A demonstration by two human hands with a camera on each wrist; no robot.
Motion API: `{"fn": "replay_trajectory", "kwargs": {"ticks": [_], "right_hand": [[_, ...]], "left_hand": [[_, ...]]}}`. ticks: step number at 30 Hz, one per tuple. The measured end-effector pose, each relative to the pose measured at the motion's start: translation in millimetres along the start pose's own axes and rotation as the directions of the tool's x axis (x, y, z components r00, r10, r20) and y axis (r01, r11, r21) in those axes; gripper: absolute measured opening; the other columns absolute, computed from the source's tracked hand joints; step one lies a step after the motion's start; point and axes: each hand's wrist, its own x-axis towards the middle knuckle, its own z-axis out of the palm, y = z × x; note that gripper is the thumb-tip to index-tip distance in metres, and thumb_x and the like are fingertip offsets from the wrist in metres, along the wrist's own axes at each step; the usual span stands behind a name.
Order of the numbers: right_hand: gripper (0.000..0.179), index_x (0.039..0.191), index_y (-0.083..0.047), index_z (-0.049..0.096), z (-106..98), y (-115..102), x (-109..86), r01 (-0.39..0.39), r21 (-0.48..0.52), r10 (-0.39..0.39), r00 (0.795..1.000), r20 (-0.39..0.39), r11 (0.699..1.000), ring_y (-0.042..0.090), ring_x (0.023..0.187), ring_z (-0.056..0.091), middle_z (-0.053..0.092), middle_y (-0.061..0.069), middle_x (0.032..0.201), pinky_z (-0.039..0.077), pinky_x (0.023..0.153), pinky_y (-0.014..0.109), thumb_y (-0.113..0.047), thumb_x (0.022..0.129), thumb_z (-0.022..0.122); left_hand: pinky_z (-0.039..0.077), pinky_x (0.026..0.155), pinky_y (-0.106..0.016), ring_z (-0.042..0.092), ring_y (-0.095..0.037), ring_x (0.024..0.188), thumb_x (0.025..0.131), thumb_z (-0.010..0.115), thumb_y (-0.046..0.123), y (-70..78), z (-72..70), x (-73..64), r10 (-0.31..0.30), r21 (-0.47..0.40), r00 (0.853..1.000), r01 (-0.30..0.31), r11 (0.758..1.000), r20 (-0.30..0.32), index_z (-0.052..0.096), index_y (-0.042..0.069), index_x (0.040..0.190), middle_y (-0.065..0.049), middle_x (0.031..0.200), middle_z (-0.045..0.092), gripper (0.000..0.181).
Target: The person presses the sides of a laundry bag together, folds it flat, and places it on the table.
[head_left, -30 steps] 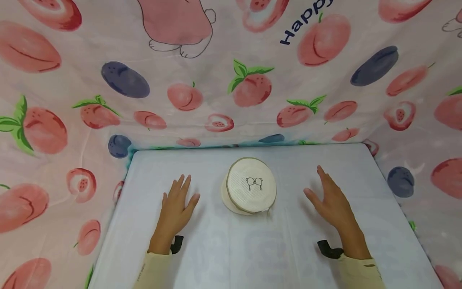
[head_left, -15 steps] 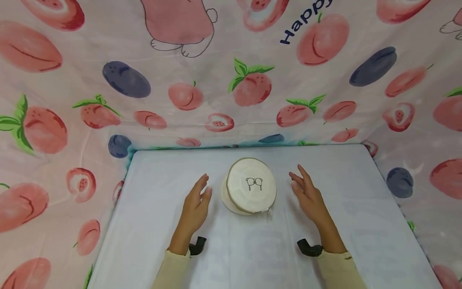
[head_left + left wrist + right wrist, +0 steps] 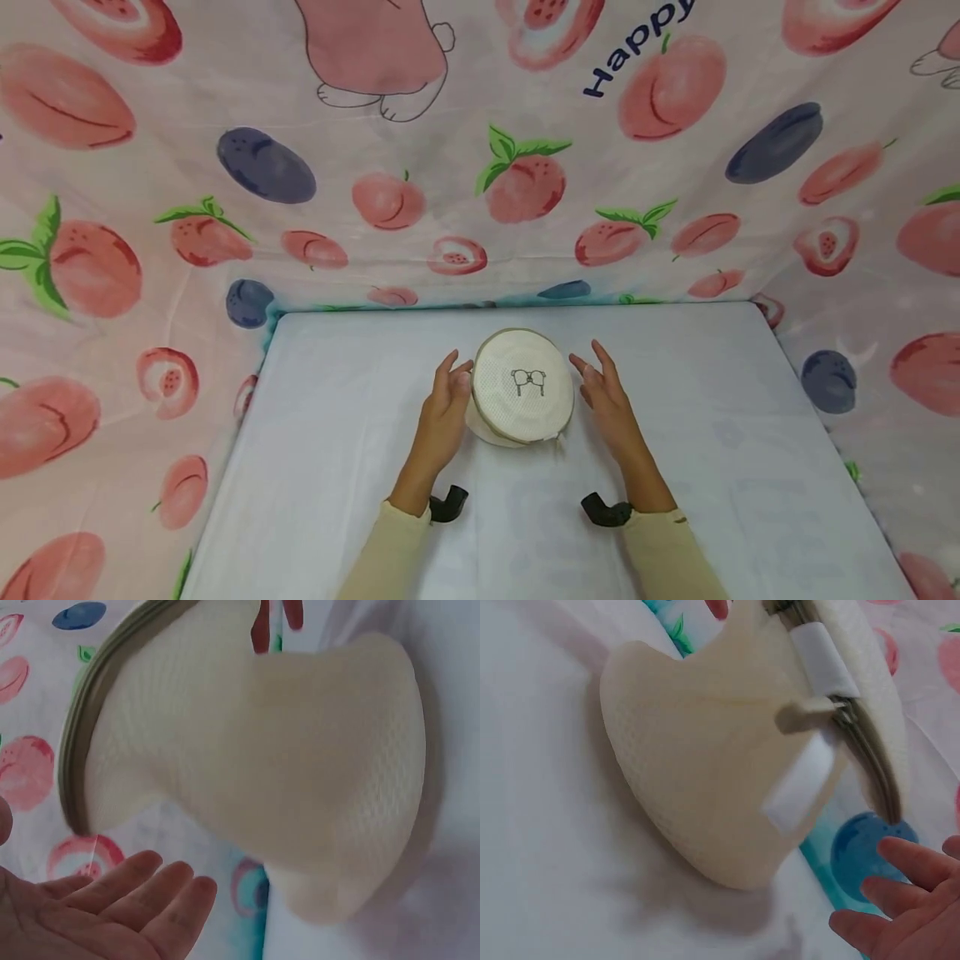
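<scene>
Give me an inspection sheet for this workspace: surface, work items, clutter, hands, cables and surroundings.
Surface: table covered in white.
Work items: hoop holding cream cloth, which also shows beneath it; glasses outline on the upper face.
Clutter: nothing seen.
Left hand: open at the hoop's left edge; contact unclear in the head view.
Right hand: open beside the hoop's right edge, not gripping it.
Wrists: a black piece at the left, another at the right.
Cables: nothing seen.
Surroundings: fruit-print backdrop behind the table and along both sides.
</scene>
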Motion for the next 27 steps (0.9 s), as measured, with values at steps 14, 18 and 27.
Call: {"fn": "replay_trajectory", "kwargs": {"ticks": [14, 18, 27], "right_hand": [[0.051, 0.163, -0.029, 0.024, 23.2, 6.2, 15.2, 0.000, 0.053, 0.004, 0.997, -0.080, 0.999, 0.020, 0.159, 0.010, 0.014, -0.005, 0.172, 0.015, 0.128, 0.048, -0.031, 0.113, 0.033], [0.049, 0.162, -0.030, 0.029, 28.0, 2.0, 15.1, 0.026, 0.101, -0.016, 0.995, -0.098, 0.995, 0.017, 0.159, 0.010, 0.017, -0.005, 0.171, 0.013, 0.128, 0.045, -0.031, 0.113, 0.034], [0.049, 0.158, -0.034, 0.036, 40.0, -3.5, 14.9, 0.001, 0.250, 0.011, 0.999, -0.046, 0.968, 0.021, 0.142, 0.044, 0.038, 0.006, 0.163, 0.046, 0.103, 0.017, -0.037, 0.110, 0.044]], "left_hand": [[0.029, 0.121, -0.059, 0.042, -0.036, 0.147, 0.107, 0.034, 0.060, 1.8, 29.1, 11.4, -0.150, -0.150, 0.987, 0.141, 0.979, -0.053, 0.023, 0.029, 0.162, -0.019, 0.157, 0.046, 0.064], [0.026, 0.122, -0.059, 0.036, -0.035, 0.150, 0.106, 0.034, 0.062, 0.8, 32.0, 12.0, -0.154, -0.154, 0.986, 0.143, 0.978, -0.064, 0.023, 0.027, 0.162, -0.016, 0.161, 0.041, 0.067], [0.029, 0.121, -0.057, 0.042, -0.029, 0.146, 0.104, 0.047, 0.059, 0.4, 34.1, 15.6, -0.132, -0.120, 0.988, 0.123, 0.985, -0.076, 0.026, 0.032, 0.161, -0.010, 0.160, 0.044, 0.067]]}}
